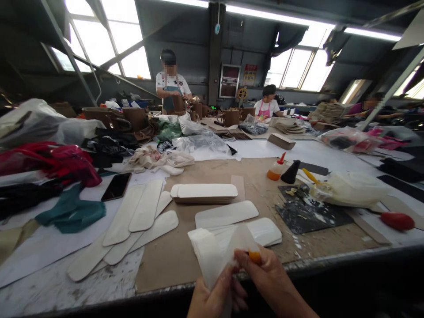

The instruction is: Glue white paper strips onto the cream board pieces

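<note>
My left hand [215, 297] and my right hand [270, 282] meet at the near edge of the workbench [331, 260]. Both pinch a thin white translucent sheet [215, 251] that stands up between them. The fingers of my right hand also close on a small orange object [254, 256], too hidden to name. Just beyond the sheet lie white rounded oblong pieces [227, 215], and a neat stack of the same pieces [204, 193] sits farther back on brown cardboard.
Several more white pieces [132, 229] fan out at left beside a black phone [116, 186]. Right: an orange-filled glue bottle [276, 170], a black cone [291, 172], a glue-smeared dark board [311, 214], a red tool [397, 221]. Fabric piles lie at left. Other people work at far tables.
</note>
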Demonstrator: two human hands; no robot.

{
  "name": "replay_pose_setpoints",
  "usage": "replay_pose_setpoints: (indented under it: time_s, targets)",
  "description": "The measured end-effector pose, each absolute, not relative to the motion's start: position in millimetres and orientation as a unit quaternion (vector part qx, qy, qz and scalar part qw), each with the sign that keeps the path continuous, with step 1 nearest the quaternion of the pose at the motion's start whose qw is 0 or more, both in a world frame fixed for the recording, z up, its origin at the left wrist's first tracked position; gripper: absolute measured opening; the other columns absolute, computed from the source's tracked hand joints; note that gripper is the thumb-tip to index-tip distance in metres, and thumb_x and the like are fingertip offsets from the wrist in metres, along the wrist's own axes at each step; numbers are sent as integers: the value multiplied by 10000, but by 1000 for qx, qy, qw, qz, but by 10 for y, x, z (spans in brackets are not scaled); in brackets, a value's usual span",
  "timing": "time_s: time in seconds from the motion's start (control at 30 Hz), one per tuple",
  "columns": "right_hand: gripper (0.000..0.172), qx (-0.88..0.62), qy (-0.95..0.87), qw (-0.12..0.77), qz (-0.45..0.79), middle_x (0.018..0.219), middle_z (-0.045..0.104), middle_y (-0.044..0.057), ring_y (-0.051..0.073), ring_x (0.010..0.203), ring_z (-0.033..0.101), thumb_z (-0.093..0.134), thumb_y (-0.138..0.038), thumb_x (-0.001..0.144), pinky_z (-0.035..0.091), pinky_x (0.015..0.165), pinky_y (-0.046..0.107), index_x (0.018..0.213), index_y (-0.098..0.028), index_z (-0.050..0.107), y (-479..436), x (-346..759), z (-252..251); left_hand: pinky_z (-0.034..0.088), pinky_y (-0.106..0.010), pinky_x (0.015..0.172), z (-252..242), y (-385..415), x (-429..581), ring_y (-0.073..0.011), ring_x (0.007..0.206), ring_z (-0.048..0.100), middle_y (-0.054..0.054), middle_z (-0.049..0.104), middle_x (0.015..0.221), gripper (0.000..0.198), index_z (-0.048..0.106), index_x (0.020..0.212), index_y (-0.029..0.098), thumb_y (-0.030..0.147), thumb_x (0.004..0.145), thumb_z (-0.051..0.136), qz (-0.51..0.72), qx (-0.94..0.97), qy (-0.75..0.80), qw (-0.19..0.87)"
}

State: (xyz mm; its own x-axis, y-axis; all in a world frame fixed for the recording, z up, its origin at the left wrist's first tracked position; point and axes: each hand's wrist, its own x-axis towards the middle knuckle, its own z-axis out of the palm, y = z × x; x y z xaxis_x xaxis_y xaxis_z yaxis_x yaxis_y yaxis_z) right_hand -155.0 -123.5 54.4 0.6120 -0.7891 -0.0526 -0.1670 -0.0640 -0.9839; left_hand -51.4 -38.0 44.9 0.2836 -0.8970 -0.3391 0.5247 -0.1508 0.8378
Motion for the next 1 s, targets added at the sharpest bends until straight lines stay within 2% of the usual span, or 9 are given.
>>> replay_pose_setpoints:
  time_s: [0.17,0.3,0.47,0.57,0.67,0.73,0.83,0.9,1.0]
  targets:
    - [482,-670,401,550,-296,542,488,-8,122,508,446,518,-625,778,389,478,236,618,-171,497,-1199,-1503,493,466,-234,496,414,-394,-568,-169,514,608,-88,652,583,512,660,672,79,551,516,785,-537,494,-109,675]
    - [528,-608,431,592,-308,490,448,-25,113,445,410,563,-688,692,356,404,233,588,-177,483,-1171,-1481,507,484,-243,526,332,-371,-643,-178,547,618,-102,667,616,529,680,705,79,581,552,750,-521,516,-132,667]
    - [456,-530,454,628,-345,639,554,9,145,619,520,699,-586,636,451,570,235,711,-154,571,-1249,-1625,645,436,-199,538,11,-253,-705,-130,552,582,-75,644,602,510,640,643,118,575,809,486,-464,584,-360,561]
    - [461,-494,462,656,-334,563,480,-43,101,494,429,743,-554,597,372,452,204,755,-188,513,-1405,-1761,719,346,-182,470,-216,-188,-664,-85,495,507,-21,580,558,519,577,620,157,452,923,274,-280,574,-588,496]
    - [487,-553,481,638,-238,481,284,-99,67,410,224,674,-623,631,195,376,200,727,-205,445,-1635,-1839,759,283,-246,434,-322,-135,-546,-102,429,436,10,499,489,460,540,640,188,322,945,223,-21,565,-696,443]
    - [475,-651,460,587,-136,511,277,-84,76,452,225,599,-639,686,199,412,215,678,-196,428,-1797,-1813,764,272,-280,448,-289,-101,-431,-127,430,412,18,467,484,337,561,719,192,245,926,300,71,588,-694,410]
    - [434,-775,365,515,22,566,296,-57,93,527,250,529,-566,749,225,479,236,595,-190,375,-1990,-1645,746,338,-287,499,-151,-73,-245,-157,531,448,-1,496,570,150,585,888,175,189,875,436,83,618,-700,349]
    - [393,-806,323,484,107,564,286,-58,95,532,244,520,-501,755,213,485,242,580,-191,354,-2069,-1480,733,419,-297,559,-89,-88,-146,-176,642,490,-37,544,687,135,582,929,162,161,858,467,66,627,-698,339]
    - [306,-824,310,434,192,531,303,-62,95,508,258,530,-399,741,204,471,245,570,-187,392,-2132,-1236,736,506,-348,749,-116,-147,-64,-230,950,518,-121,570,1002,169,585,915,142,130,866,424,80,621,-680,382]
